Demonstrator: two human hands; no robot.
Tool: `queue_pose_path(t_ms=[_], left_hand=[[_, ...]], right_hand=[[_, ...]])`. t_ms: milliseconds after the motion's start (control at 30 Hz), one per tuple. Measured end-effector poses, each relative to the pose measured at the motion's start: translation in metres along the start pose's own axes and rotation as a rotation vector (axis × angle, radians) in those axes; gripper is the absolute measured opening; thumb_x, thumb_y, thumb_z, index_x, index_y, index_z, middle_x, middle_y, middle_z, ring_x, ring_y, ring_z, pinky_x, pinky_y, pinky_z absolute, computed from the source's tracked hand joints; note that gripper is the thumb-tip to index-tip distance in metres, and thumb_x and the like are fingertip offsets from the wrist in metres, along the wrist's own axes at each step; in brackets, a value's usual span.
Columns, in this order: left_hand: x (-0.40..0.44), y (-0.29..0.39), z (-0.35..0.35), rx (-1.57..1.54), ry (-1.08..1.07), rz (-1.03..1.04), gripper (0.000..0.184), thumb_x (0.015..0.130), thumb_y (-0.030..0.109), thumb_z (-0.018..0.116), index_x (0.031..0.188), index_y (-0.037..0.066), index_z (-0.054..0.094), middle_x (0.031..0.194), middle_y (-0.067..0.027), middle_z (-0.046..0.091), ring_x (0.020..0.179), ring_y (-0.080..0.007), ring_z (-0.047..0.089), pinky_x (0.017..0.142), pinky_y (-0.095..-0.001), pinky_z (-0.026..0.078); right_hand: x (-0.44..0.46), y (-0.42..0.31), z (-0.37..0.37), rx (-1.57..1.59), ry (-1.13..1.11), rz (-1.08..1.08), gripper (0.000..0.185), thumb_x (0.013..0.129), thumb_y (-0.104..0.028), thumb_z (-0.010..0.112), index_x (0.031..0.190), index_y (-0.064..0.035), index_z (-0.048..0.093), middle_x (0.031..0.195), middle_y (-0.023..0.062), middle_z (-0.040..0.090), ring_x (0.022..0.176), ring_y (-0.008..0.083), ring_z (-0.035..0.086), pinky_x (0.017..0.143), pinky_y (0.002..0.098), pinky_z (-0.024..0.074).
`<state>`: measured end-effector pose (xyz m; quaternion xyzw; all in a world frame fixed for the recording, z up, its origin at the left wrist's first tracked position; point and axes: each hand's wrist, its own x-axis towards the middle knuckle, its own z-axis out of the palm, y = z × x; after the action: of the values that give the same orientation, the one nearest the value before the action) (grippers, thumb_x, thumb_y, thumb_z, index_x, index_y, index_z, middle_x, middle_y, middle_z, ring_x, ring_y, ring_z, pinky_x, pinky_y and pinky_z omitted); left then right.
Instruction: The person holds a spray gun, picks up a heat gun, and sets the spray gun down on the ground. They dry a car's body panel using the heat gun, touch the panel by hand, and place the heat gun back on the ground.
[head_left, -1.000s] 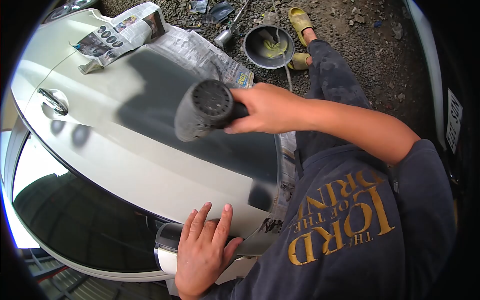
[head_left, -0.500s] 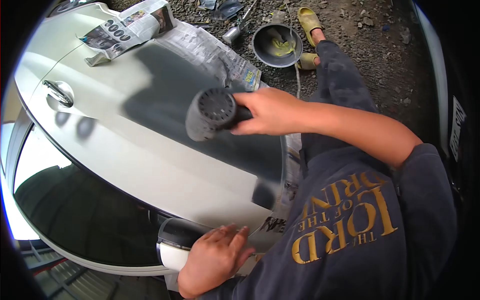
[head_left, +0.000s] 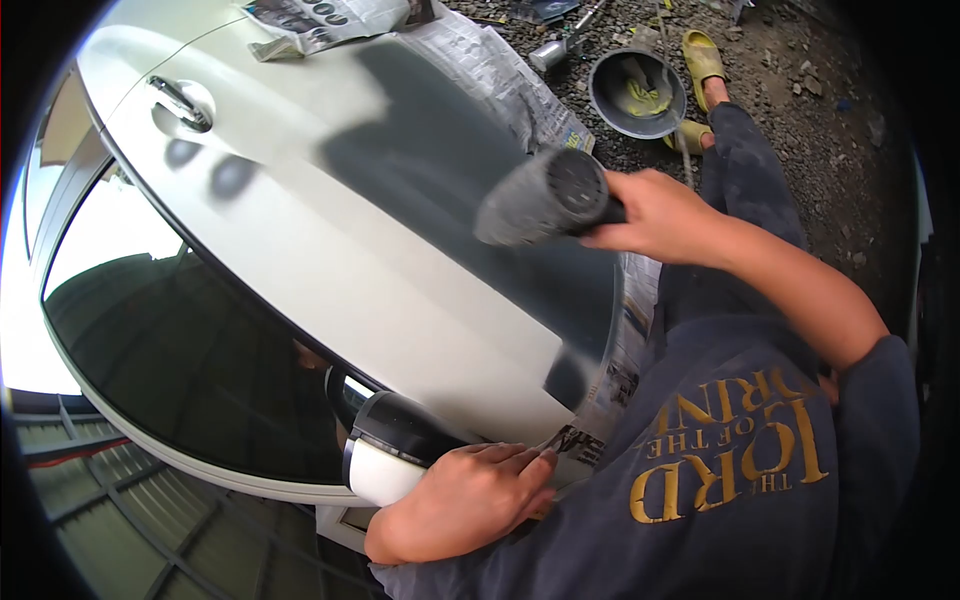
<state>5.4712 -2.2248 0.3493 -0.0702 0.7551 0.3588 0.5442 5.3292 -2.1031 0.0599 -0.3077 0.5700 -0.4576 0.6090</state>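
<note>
My right hand (head_left: 660, 215) is closed around the handle of a black hair dryer (head_left: 540, 195), slightly blurred. Its round rear grille faces me and its barrel points left, above a dark grey patch (head_left: 450, 170) on a white car door (head_left: 400, 320). I cannot see whether the barrel touches the panel. My left hand (head_left: 480, 490) lies beside the black and white side mirror (head_left: 405, 430), fingers stretched out along the door near the newspaper edge. Newspaper sheets (head_left: 490, 75) mask the far side of the grey patch.
A grey basin (head_left: 600, 85) with a yellow-green cloth (head_left: 650, 100) stands on the gravel by my clogs (head_left: 705, 60). A metal cup with a handle (head_left: 550, 52) lies near it. Two dark spots sit below the chrome door handle (head_left: 180, 103); the dark window (head_left: 190, 340) is at left.
The view has shifted, so the car sits further right and higher. My right hand has carried the hair dryer rightward along the grey patch; its barrel now shows more from the side.
</note>
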Motion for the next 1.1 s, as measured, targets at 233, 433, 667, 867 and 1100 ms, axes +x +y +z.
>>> queue_pose_path(t_ms=[233,433,667,867,1100], left_hand=[[-0.003,0.0,-0.002,-0.012,-0.006,-0.006,0.036,0.092,0.03,0.072,0.114,0.001,0.065,0.102,-0.0141,0.075,0.095,-0.0277,0.074,0.081,-0.0368,0.061],[-0.003,-0.001,-0.004,-0.005,-0.036,-0.017,0.035,0.093,0.028,0.072,0.113,0.001,0.064,0.101,-0.0147,0.075,0.095,-0.0281,0.074,0.08,-0.0366,0.06],[-0.005,0.002,-0.005,0.029,-0.007,-0.004,0.033,0.091,0.024,0.072,0.113,0.001,0.062,0.099,-0.0146,0.074,0.095,-0.0287,0.073,0.08,-0.0375,0.058],[-0.011,-0.003,0.002,0.095,0.147,-0.02,0.033,0.091,0.024,0.07,0.109,-0.001,0.06,0.091,-0.0134,0.071,0.091,-0.0288,0.071,0.078,-0.0385,0.056],[-0.01,-0.014,-0.004,0.174,0.527,-0.068,0.039,0.091,0.026,0.07,0.116,-0.002,0.061,0.102,-0.015,0.07,0.102,-0.0312,0.069,0.089,-0.0391,0.056]], right_hand=[[-0.023,0.002,-0.016,-0.19,-0.29,0.161,0.043,0.083,-0.039,0.077,0.113,-0.0097,0.068,0.07,0.0161,0.066,0.067,0.0342,0.067,0.064,0.0433,0.0493],[0.019,-0.023,-0.007,-0.108,-0.123,-0.007,0.045,0.084,-0.031,0.079,0.12,-0.0079,0.067,0.082,0.0152,0.071,0.07,0.0273,0.066,0.069,0.0361,0.0502],[0.052,-0.041,0.004,0.053,0.088,-0.142,0.043,0.087,-0.031,0.077,0.122,-0.0079,0.065,0.091,0.011,0.074,0.078,0.0215,0.068,0.074,0.0356,0.0508],[0.015,-0.027,-0.001,-0.104,-0.069,-0.06,0.046,0.085,-0.028,0.079,0.122,-0.0053,0.065,0.105,0.0154,0.075,0.094,0.0269,0.072,0.087,0.0359,0.0528],[-0.011,-0.017,-0.013,-0.179,-0.368,0.186,0.049,0.083,-0.028,0.082,0.123,-0.0048,0.066,0.107,0.0162,0.076,0.1,0.0293,0.073,0.09,0.0387,0.0526]])
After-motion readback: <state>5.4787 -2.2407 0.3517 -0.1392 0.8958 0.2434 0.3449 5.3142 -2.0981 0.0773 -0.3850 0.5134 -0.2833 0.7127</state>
